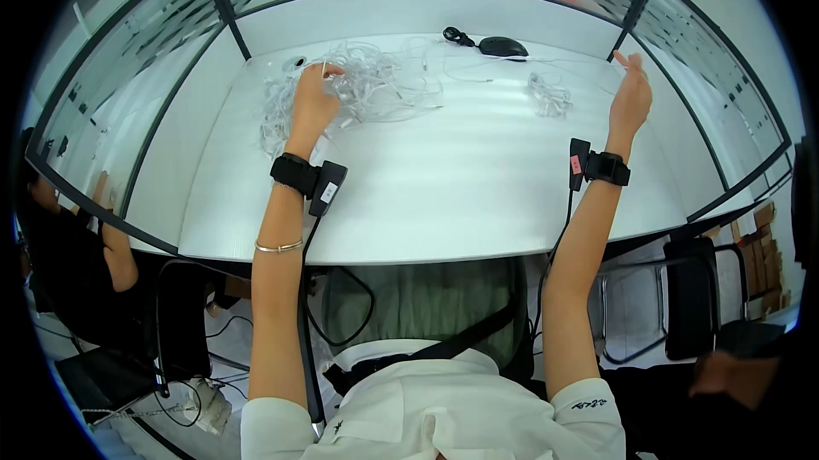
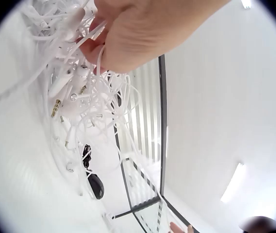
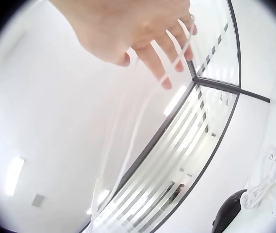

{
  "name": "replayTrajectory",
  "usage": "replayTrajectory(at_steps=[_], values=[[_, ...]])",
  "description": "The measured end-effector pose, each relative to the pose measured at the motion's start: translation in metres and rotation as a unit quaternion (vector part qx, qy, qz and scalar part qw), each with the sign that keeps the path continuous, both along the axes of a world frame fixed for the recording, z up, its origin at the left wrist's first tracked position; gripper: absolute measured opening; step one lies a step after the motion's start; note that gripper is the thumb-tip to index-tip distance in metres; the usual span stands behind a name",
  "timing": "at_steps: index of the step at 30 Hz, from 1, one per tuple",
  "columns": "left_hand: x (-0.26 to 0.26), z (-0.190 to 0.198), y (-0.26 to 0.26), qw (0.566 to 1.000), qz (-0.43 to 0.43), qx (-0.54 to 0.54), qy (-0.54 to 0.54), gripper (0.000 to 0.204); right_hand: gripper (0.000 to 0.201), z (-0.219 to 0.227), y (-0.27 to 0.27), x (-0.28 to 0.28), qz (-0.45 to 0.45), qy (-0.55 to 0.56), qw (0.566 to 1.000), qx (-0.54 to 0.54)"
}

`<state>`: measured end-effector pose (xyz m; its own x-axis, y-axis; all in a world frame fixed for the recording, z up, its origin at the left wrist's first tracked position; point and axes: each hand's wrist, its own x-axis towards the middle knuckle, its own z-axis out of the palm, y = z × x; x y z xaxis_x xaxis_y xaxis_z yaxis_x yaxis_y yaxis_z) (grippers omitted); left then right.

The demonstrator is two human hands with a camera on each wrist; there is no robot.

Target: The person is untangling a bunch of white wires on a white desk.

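A tangle of white earphone cables (image 1: pixel 371 91) lay on the left part of the tabletop (image 1: pixel 426 195), toward the back, with metal-tipped plugs (image 2: pixel 56 108) poking out of it. The left hand (image 1: pixel 316 108) was at the heap, its fingers curled and pinching strands of white cable. The right hand (image 1: pixel 631 100) was raised near the right side panel, its fingers mostly straight and a little spread, with a thin white cord (image 3: pixel 142 110) draped across them. In the left wrist view, a cord stretched from the heap toward that hand. Between the hands, nearer the right one, lay a smaller white cable bundle (image 1: pixel 550 97). Behind it sat a black mouse (image 1: pixel 503 48), a coiled black cord (image 1: pixel 459 37) just beside it. A low partition (image 1: pixel 426 14) enclosed the back and sides. Each wrist wore a strapped camera, and a bracelet (image 1: pixel 280 247) circled the left forearm.
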<state>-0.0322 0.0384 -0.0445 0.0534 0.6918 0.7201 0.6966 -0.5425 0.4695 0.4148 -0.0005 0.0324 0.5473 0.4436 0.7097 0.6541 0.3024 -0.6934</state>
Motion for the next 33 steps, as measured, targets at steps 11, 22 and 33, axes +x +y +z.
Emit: replayTrajectory(at_steps=[11, 22, 33], values=[[-0.008, 0.045, -0.032, 0.915, -0.039, -0.186, -0.356, 0.021, 0.084, -0.025, -0.002, 0.045, 0.174, -0.176, 0.858, -0.45], [-0.025, 0.046, -0.032, 0.899, 0.024, -0.177, -0.399, 0.017, 0.064, -0.024, 0.02, 0.083, 0.079, -0.395, 0.893, -0.2], [-0.049, 0.042, -0.027, 0.875, 0.024, -0.145, -0.46, 0.016, 0.039, -0.043, 0.038, 0.1, 0.028, -0.421, 0.885, -0.198]])
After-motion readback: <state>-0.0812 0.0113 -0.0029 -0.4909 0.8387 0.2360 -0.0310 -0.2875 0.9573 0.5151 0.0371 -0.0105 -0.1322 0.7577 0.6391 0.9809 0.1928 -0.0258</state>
